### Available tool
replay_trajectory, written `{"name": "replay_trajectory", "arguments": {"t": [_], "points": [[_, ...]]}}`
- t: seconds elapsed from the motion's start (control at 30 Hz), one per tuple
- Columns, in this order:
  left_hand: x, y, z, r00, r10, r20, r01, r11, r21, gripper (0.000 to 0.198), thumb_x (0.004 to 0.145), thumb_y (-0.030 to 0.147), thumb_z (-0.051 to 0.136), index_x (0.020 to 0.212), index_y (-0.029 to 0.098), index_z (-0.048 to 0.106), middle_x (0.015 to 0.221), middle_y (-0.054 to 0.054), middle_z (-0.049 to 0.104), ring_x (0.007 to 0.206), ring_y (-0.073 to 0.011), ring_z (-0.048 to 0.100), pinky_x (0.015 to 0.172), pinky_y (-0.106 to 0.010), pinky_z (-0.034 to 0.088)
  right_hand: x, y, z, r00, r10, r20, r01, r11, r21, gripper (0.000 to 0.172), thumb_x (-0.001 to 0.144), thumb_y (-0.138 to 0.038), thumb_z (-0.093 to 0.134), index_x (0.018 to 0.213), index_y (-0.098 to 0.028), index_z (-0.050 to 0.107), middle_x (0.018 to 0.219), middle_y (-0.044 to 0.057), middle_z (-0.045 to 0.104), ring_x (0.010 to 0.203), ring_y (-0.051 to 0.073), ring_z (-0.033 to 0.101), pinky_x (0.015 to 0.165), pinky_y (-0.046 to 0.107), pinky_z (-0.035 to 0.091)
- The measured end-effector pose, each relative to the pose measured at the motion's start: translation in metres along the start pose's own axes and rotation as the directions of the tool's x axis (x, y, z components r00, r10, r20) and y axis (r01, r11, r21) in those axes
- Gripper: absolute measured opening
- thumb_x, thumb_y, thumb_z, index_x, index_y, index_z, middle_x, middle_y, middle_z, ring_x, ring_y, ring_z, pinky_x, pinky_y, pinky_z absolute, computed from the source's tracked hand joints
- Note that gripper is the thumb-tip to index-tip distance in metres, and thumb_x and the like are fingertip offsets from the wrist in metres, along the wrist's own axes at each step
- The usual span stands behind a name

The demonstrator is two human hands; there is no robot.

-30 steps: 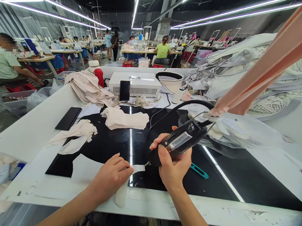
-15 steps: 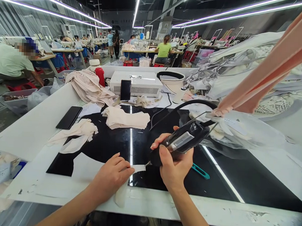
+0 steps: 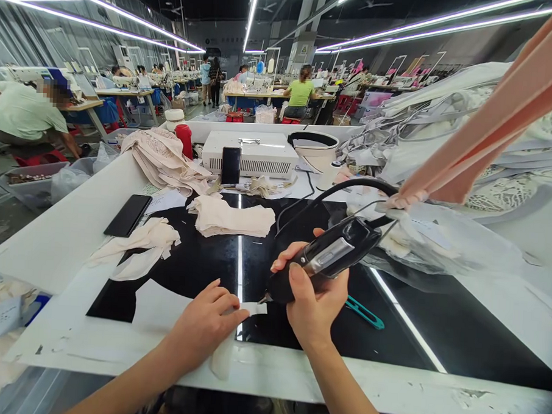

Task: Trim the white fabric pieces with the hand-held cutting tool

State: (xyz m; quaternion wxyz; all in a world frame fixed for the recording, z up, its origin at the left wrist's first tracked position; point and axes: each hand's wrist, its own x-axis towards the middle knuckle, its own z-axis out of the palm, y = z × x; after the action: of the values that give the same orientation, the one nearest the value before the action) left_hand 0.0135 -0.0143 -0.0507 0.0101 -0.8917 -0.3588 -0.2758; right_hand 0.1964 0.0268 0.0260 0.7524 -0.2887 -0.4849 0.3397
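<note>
My right hand [image 3: 315, 303] is wrapped round a black corded handheld tool [image 3: 322, 258] with a silver plate and a thin metal tip. The tip touches or is just above a short white fabric strip [image 3: 259, 309], close to the fingertips of my left hand. My left hand [image 3: 209, 320] holds the strip against the black board [image 3: 293, 330], its fingers close together; the part under the hand is hidden. A pale length of the fabric hangs below that hand over the table's white front edge. Right of the tool lies a teal thread snipper or cutter [image 3: 365, 311].
Folded beige fabric pieces [image 3: 232, 217] lie behind my hands. To the left are loose fabric [image 3: 149, 241] and a black phone [image 3: 128, 215]. A white vented box [image 3: 249, 154] stands at the back. A pink cloth band [image 3: 485, 118] is tied by the tool's cable.
My right hand has moved the tool slightly left, bringing its tip along the strip nearer to my left hand. My left hand stays almost in place.
</note>
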Motion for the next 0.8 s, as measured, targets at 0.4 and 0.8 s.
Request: {"name": "replay_trajectory", "arguments": {"t": [0.4,0.8], "points": [[0.002,0.001,-0.002,1.000,-0.003,0.027,0.002,1.000,0.022,0.022,0.099,0.007,0.061,0.113,0.023,0.066,0.098,0.000,0.069,0.089,-0.0176,0.066,0.109,-0.052,0.053,-0.005,0.006,0.012,1.000,0.000,0.014,0.001,0.998,-0.068,0.028,0.088,-0.028,0.074,0.109,-0.027,0.056,0.083,-0.004,0.068,0.060,0.012,0.064,0.056,0.026,0.055],[0.002,0.001,-0.002,1.000,0.002,0.009,-0.002,1.000,0.000,0.024,0.097,0.005,0.063,0.113,0.022,0.067,0.100,-0.001,0.069,0.089,-0.0192,0.065,0.107,-0.054,0.054,0.000,0.001,-0.002,1.000,0.013,-0.003,-0.014,0.999,-0.034,0.040,0.087,-0.025,0.077,0.122,-0.030,0.058,0.085,-0.004,0.068,0.063,0.012,0.064,0.059,0.026,0.055]]}}
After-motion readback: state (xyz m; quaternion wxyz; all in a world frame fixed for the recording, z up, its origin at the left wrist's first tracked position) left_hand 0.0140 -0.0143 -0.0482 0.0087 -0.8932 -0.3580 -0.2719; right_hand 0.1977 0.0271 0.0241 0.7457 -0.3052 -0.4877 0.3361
